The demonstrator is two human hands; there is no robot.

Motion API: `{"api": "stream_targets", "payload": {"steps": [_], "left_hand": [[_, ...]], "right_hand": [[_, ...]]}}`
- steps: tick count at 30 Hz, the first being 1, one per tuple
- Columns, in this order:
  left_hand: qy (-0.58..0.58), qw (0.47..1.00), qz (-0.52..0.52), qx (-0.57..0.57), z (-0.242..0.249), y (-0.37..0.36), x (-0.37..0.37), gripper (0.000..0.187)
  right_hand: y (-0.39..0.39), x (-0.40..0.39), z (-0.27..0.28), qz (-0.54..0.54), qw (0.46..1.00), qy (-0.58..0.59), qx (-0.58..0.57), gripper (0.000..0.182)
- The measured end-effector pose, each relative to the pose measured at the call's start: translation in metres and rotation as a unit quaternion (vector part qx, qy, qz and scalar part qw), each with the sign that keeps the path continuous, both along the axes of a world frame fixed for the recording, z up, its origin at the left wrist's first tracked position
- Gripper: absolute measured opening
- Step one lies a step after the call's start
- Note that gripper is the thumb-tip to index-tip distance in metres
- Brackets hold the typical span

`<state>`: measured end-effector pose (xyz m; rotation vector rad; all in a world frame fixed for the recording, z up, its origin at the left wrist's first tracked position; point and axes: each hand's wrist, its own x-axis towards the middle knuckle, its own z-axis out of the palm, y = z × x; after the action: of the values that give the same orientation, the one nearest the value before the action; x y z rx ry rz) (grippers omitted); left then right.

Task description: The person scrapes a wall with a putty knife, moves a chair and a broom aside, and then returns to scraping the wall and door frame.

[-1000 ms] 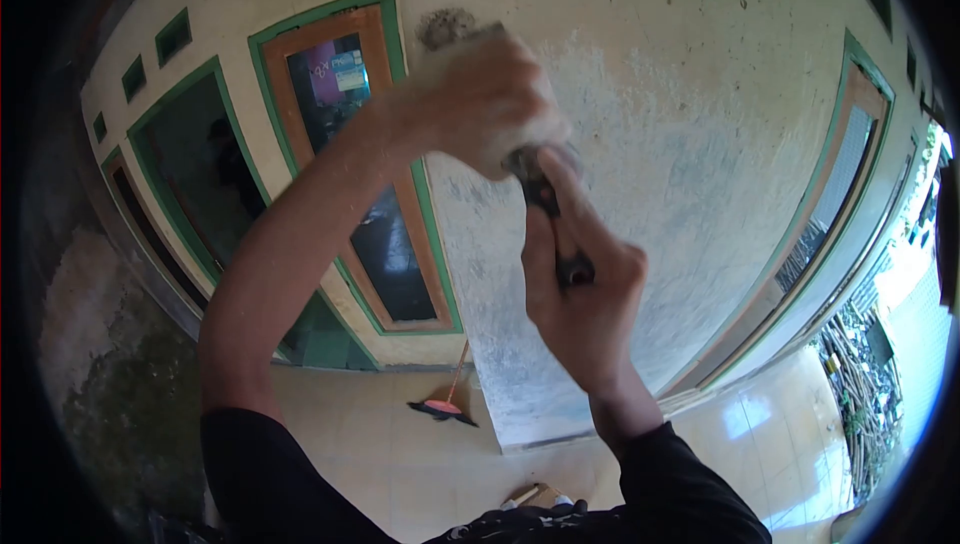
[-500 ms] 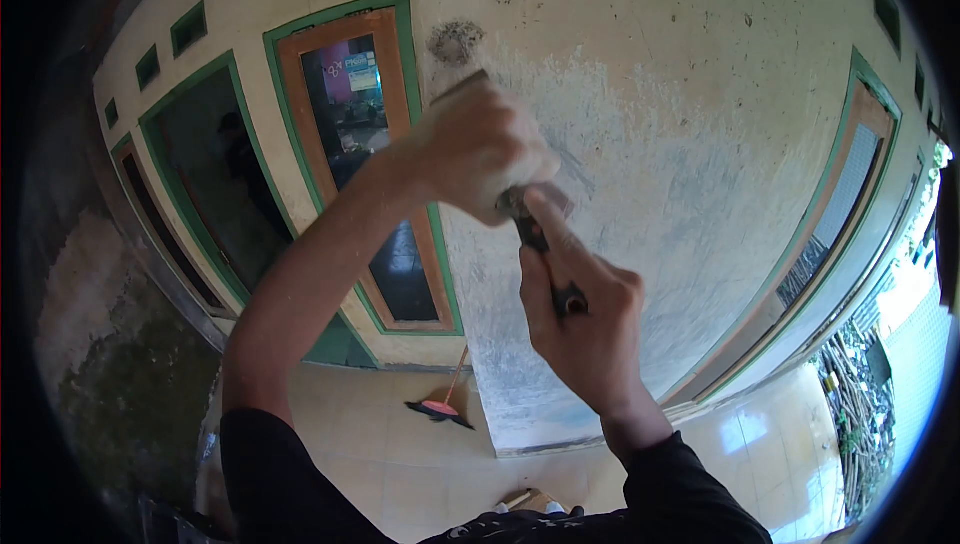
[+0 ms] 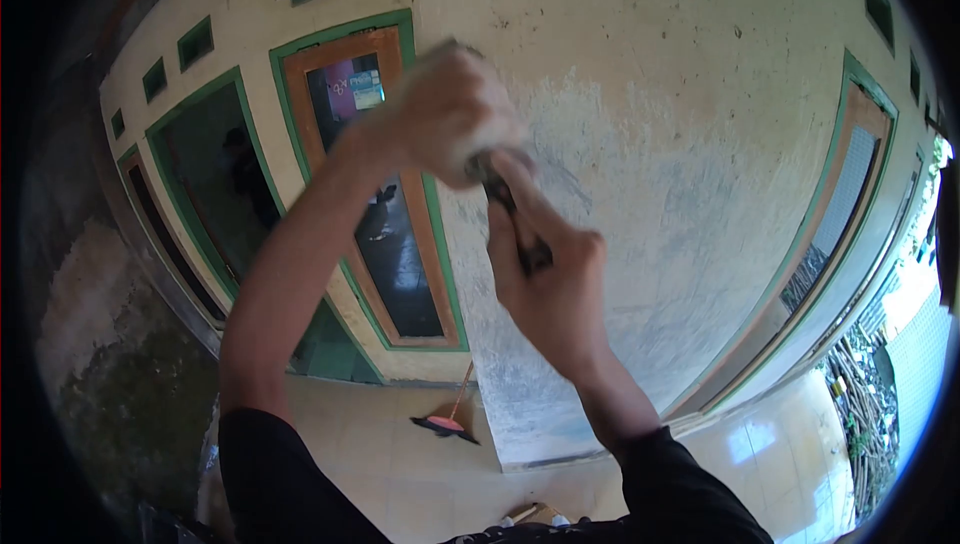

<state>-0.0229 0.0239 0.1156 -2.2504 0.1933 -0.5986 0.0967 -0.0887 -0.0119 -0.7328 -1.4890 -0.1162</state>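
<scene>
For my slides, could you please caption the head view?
Right hand grips a tool, left hand at its upper end, before a weathered wall.

Mottled wall (image 3: 680, 204), 1 broom (image 3: 445, 424), glossy floor (image 3: 380, 434), apparently tiled.

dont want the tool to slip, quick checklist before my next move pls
- Right hand gripping the dark-and-brown long-handled tool: ok
- Left hand closed around the tool's upper part: ok
- Tool's edge flat on the cream, patchy painted wall: cannot tell, left hand hides it
- Wall surface evenly coated: not ok, worn patches show
- Pink-and-black broom away from both hands: ok, down on the floor
</scene>
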Motion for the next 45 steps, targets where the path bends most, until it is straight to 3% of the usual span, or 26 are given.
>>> {"api": "stream_targets", "payload": {"steps": [1, 3, 7, 12, 14, 16, 18, 20, 24, 30, 33, 35, 36, 38, 41, 42, 45], "left_hand": [[0.002, 1.000, -0.003, -0.008, -0.003, 0.000, 0.002, 0.032], [-0.002, 1.000, -0.022, -0.020, 0.006, -0.002, -0.001, 0.029], [0.006, 0.996, -0.050, -0.067, -0.047, -0.009, 0.007, 0.028], [-0.070, 0.996, -0.031, -0.044, -0.010, -0.010, 0.014, 0.020], [-0.062, 0.998, -0.002, -0.018, -0.012, -0.011, 0.018, 0.020], [-0.042, 0.998, -0.024, -0.043, -0.039, -0.011, 0.031, 0.023], [-0.016, 0.993, -0.003, -0.116, -0.068, -0.022, 0.048, 0.029], [0.000, 0.990, -0.021, -0.141, -0.093, -0.026, 0.066, 0.033], [0.062, 0.976, -0.057, -0.200, -0.108, -0.059, 0.096, 0.047], [0.095, 0.979, -0.095, -0.156, -0.137, -0.073, 0.133, 0.036], [0.011, 0.976, -0.134, -0.170, -0.145, -0.078, 0.151, 0.035], [-0.164, 0.922, -0.273, -0.220, -0.143, -0.086, 0.169, 0.033], [-0.161, 0.922, -0.274, -0.221, -0.154, -0.089, 0.177, 0.033], [-0.406, 0.744, -0.308, -0.432, -0.186, -0.098, 0.189, 0.030], [-0.393, 0.615, -0.167, -0.663, -0.222, -0.112, 0.223, 0.031], [-0.336, 0.589, -0.139, -0.722, -0.231, -0.112, 0.238, 0.034], [-0.253, 0.462, -0.216, -0.822, -0.245, -0.104, 0.304, 0.050]], "right_hand": [[0.002, -0.001, 0.007, 0.014, 0.999, 0.008, -0.049, 0.042], [-0.005, -0.003, 0.007, 0.004, 0.999, 0.004, -0.032, 0.042], [-0.012, -0.004, -0.037, -0.010, 1.000, 0.013, 0.008, 0.040], [-0.013, 0.024, 0.007, -0.057, 0.997, -0.011, -0.053, 0.039], [-0.009, 0.035, -0.002, 0.037, 0.999, -0.008, -0.014, 0.040], [-0.021, 0.052, -0.026, 0.024, 0.999, -0.012, -0.018, 0.045], [-0.044, 0.068, -0.045, 0.042, 0.991, 0.016, -0.124, 0.050], [-0.057, 0.087, -0.066, 0.044, 0.993, 0.033, -0.109, 0.055], [-0.092, 0.123, -0.086, 0.045, 0.970, 0.049, -0.235, 0.066], [-0.130, 0.162, -0.113, 0.050, 0.948, 0.114, -0.294, 0.066], [-0.143, 0.183, -0.125, 0.050, 0.948, 0.136, -0.284, 0.061], [-0.145, 0.199, -0.133, 0.040, 0.950, 0.164, -0.264, 0.054], [-0.145, 0.206, -0.139, 0.028, 0.951, 0.188, -0.243, 0.050], [-0.144, 0.221, -0.143, 0.020, 0.940, 0.271, -0.207, 0.041], [-0.142, 0.243, -0.143, 0.027, 0.921, 0.322, -0.219, 0.039], [-0.138, 0.248, -0.143, 0.007, 0.924, 0.311, -0.224, 0.040], [-0.121, 0.266, -0.148, -0.033, 0.929, 0.286, -0.232, 0.041]]}}
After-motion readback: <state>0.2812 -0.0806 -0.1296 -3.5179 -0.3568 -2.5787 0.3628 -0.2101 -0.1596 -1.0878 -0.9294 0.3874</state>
